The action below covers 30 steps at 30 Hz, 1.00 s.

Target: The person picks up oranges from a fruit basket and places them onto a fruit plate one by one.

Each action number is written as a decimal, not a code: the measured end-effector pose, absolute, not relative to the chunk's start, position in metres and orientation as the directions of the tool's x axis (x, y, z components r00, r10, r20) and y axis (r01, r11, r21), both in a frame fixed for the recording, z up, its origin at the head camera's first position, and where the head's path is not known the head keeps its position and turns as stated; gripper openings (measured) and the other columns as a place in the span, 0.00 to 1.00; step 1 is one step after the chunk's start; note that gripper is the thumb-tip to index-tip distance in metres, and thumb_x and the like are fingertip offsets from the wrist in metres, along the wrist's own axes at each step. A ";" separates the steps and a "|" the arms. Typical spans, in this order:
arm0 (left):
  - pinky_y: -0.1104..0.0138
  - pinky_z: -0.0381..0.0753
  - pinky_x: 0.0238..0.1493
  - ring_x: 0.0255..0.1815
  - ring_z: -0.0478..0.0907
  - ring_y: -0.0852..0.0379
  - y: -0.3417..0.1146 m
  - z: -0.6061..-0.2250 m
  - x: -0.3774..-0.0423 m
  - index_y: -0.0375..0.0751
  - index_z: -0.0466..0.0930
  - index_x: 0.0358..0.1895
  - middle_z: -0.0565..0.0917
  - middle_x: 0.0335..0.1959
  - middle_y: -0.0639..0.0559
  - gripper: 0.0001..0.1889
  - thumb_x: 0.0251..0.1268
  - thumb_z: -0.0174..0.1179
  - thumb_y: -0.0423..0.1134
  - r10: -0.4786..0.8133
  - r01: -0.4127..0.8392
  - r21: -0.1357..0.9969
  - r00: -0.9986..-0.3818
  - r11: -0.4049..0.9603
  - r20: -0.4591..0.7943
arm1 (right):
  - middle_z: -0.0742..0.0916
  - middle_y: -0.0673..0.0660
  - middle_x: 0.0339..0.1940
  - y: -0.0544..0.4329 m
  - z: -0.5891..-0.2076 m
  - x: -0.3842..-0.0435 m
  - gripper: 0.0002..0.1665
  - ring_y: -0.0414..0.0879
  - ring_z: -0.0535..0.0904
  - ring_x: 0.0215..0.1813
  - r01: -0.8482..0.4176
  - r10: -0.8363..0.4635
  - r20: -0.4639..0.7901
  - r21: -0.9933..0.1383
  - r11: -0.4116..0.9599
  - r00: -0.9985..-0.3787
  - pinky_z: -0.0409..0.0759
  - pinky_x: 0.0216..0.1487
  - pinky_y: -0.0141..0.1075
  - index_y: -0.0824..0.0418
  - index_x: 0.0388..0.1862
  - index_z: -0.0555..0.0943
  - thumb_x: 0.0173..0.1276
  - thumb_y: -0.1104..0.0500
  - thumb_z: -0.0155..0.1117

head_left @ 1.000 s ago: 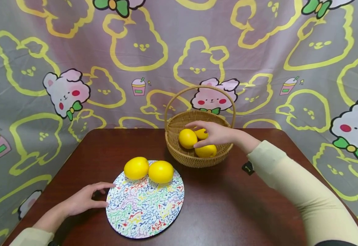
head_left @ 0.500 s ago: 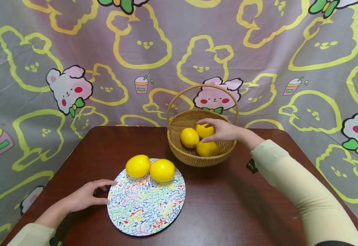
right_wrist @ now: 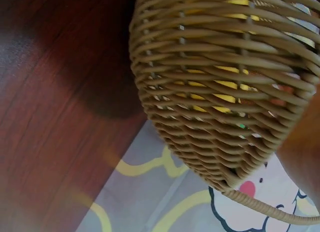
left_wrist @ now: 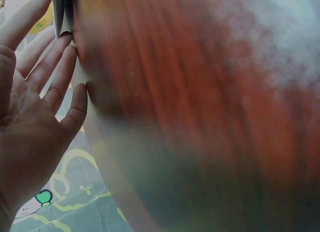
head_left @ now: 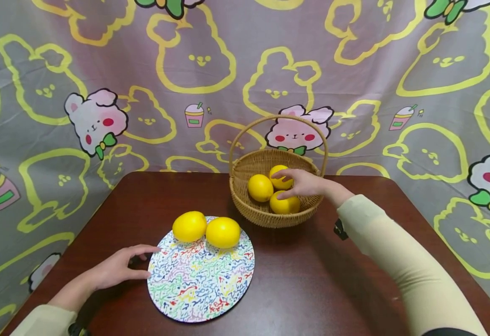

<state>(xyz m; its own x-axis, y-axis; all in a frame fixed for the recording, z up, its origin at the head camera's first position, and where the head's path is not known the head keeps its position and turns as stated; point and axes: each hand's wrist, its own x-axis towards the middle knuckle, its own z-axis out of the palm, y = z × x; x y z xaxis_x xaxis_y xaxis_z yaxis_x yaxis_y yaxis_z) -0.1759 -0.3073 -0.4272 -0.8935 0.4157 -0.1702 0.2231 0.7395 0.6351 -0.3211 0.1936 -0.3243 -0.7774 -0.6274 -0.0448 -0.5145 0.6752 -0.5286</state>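
Note:
My right hand (head_left: pixel 305 183) reaches into a wicker basket (head_left: pixel 266 219), its thumb by the front lemon (head_left: pixel 286 204) and its fingers over the back lemon (head_left: pixel 279 173). A firm grip on either is not visible. The third yellow lemon (head_left: pixel 260 188) lies to their left. In the right wrist view the basket's woven side (right_wrist: pixel 215 92) covers most of the hand. My left hand (head_left: pixel 112 270) is at the left rim of a round, colour-scribbled board (head_left: pixel 202 284), thumb and fingers spread. Two lemons, left (head_left: pixel 189 227) and right (head_left: pixel 223 233), sit side by side on the board's far part.
Everything stands on a dark brown wooden table (head_left: pixel 312 289). A cartoon-printed curtain (head_left: pixel 211 46) hangs behind it and along both sides. The basket's tall arched handle (head_left: pixel 276 117) rises over its opening.
My right hand has shifted from above the left lemon toward the front and back lemons, with its fingers now lower. The view moved slightly; my left hand stays at the board's rim.

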 end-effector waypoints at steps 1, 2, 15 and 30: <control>0.55 0.73 0.49 0.46 0.71 0.52 -0.307 -0.428 -0.176 0.45 0.76 0.62 0.78 0.56 0.48 0.33 0.53 0.71 0.53 0.414 0.223 0.631 -0.894 0.743 -0.171 | 0.73 0.62 0.68 0.194 -0.327 -0.322 0.41 0.59 0.68 0.66 -0.514 -0.630 -0.050 -0.531 0.674 -0.775 0.65 0.64 0.55 0.62 0.70 0.68 0.63 0.48 0.71; 0.55 0.73 0.49 0.46 0.71 0.52 -0.307 -0.428 -0.177 0.45 0.76 0.62 0.78 0.56 0.48 0.33 0.53 0.71 0.54 0.411 0.222 0.628 -0.895 0.745 -0.172 | 0.73 0.62 0.68 0.193 -0.329 -0.322 0.40 0.59 0.68 0.66 -0.511 -0.631 -0.056 -0.533 0.674 -0.774 0.65 0.64 0.54 0.62 0.69 0.69 0.63 0.48 0.71; 0.51 0.72 0.50 0.46 0.72 0.51 -0.305 -0.426 -0.175 0.44 0.76 0.62 0.78 0.57 0.47 0.34 0.52 0.72 0.53 0.405 0.207 0.634 -0.896 0.745 -0.183 | 0.77 0.60 0.64 0.193 -0.346 -0.326 0.38 0.56 0.69 0.65 -0.439 -0.579 -0.158 -0.504 0.744 -0.800 0.63 0.65 0.51 0.63 0.66 0.73 0.61 0.46 0.71; 0.56 0.73 0.48 0.45 0.71 0.51 -0.306 -0.425 -0.174 0.42 0.76 0.62 0.78 0.56 0.47 0.32 0.54 0.72 0.51 0.432 0.240 0.643 -0.888 0.727 -0.157 | 0.79 0.62 0.59 0.187 -0.358 -0.335 0.36 0.54 0.71 0.58 -0.435 -0.595 -0.201 -0.511 0.741 -0.778 0.65 0.63 0.49 0.63 0.60 0.74 0.57 0.49 0.75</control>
